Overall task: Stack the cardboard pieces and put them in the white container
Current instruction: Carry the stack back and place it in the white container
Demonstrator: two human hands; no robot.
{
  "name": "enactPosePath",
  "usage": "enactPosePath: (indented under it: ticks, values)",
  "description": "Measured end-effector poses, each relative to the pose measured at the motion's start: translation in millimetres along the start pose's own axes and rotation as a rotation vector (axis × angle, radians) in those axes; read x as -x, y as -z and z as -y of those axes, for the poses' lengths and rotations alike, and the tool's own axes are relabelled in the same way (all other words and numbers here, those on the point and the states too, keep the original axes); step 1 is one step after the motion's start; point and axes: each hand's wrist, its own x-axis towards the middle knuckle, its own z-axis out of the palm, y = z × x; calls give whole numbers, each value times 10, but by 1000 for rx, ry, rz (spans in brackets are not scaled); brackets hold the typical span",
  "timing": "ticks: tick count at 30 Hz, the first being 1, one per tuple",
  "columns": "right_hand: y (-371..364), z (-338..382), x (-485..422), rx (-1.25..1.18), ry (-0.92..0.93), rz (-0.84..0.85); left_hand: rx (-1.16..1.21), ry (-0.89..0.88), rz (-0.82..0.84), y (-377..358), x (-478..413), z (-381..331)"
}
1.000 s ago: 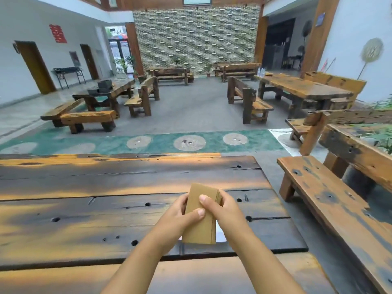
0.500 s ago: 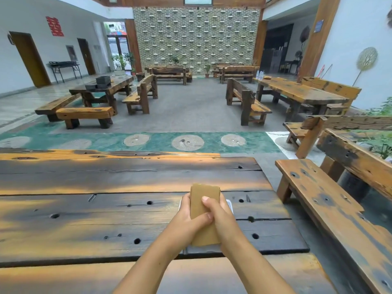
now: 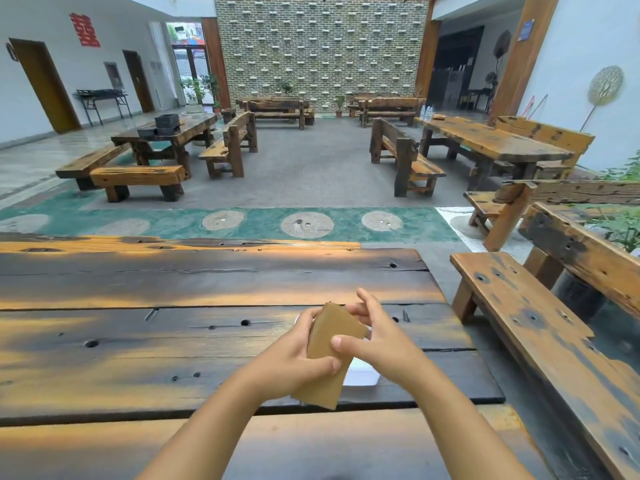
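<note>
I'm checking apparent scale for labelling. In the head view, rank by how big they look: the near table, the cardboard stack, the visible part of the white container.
1. Table, largest by far.
2. Cardboard stack.
3. White container, mostly hidden behind the cardboard and hands, so its true size is unsure.

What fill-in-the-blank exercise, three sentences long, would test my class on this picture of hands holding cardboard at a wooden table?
1. The stack of cardboard pieces is held by ____ hands: the left hand and the right hand.
2. The container partly hidden under the hands is ____ in colour.
3. The container rests on a table made of ____.

Missing words: both; white; wood
</note>
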Motion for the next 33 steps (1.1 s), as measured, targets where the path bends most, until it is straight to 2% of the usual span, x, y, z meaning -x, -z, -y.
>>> enactPosePath:
  ticks: [2,4,6,8,11,15,17,18,20,23,27,33]
  values:
    - [169,68,-36,106,3,156,-233,30,93,94,-29,-47]
    - [246,103,-56,131,-13,277,-368,68,163,157,-71,-100]
    - [225,51,-58,90,-14,261,-403,88,198,189,-124,-128]
    - [174,-39,-61,53,4,173,-400,94,175,218,-191,-155]
    - [128,-158,-88,-97,27,7,-305,88,-4,250,-235,-165]
    - [73,-265,-138,-269,43,-141,-62,57,-465,4,-216,-15]
    - [37,-312,-166,-321,51,-180,266,48,-654,-211,-229,130]
    - [19,-336,-169,-332,48,-187,449,51,-668,-300,-242,194]
    - [-6,-389,-189,-338,31,-178,633,89,-600,-372,-267,278]
    - [-45,-479,-210,-354,-6,-144,525,108,-508,-343,-245,305]
    - [-132,-542,-246,-429,-33,-128,381,143,-465,-243,-248,353]
    - [-125,-660,-347,-374,-49,-153,346,202,-400,-129,-392,450]
